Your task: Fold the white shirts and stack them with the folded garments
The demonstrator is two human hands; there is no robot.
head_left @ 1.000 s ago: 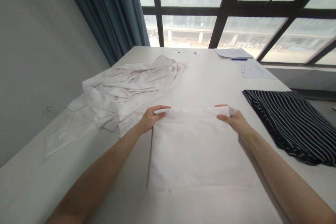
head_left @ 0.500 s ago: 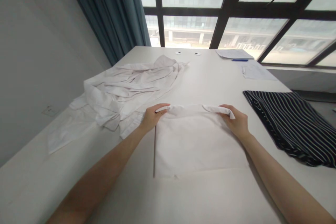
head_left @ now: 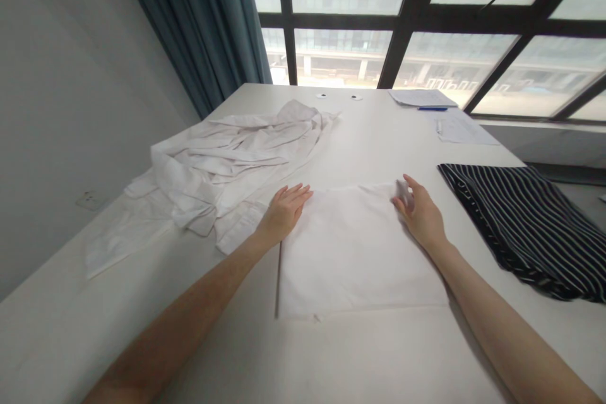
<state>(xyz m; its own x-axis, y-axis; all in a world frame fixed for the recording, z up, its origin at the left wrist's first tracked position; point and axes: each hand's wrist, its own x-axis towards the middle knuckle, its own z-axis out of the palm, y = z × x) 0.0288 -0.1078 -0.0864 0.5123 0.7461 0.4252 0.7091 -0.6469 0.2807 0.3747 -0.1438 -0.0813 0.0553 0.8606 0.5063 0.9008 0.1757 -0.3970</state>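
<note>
A folded white cloth [head_left: 355, 252], perhaps a garment, lies flat as a near rectangle on the white table in front of me. My left hand [head_left: 283, 209] rests on its far left corner with fingers stretched out and holds nothing. At the far right corner is my right hand [head_left: 421, 211], thumb and forefinger apart around the corner's edge, not closed on it. Part of that corner is hidden behind the fingers. Left of the folded cloth, a crumpled white garment [head_left: 237, 154] spreads in loose folds, its near edge close to my left hand.
A black-and-white striped cloth [head_left: 534, 221] lies to the right, over the table's right edge. Papers [head_left: 421, 98] and a blue pen [head_left: 432, 109] are at the far right. Two small white discs [head_left: 356, 97] sit near the far edge. Beyond are a blue curtain [head_left: 203, 19] and windows.
Both hands have let go of the white cloth's far edge. That edge was lifted and bunched in them and now lies flat. My left fingers have straightened; the right ones have parted.
</note>
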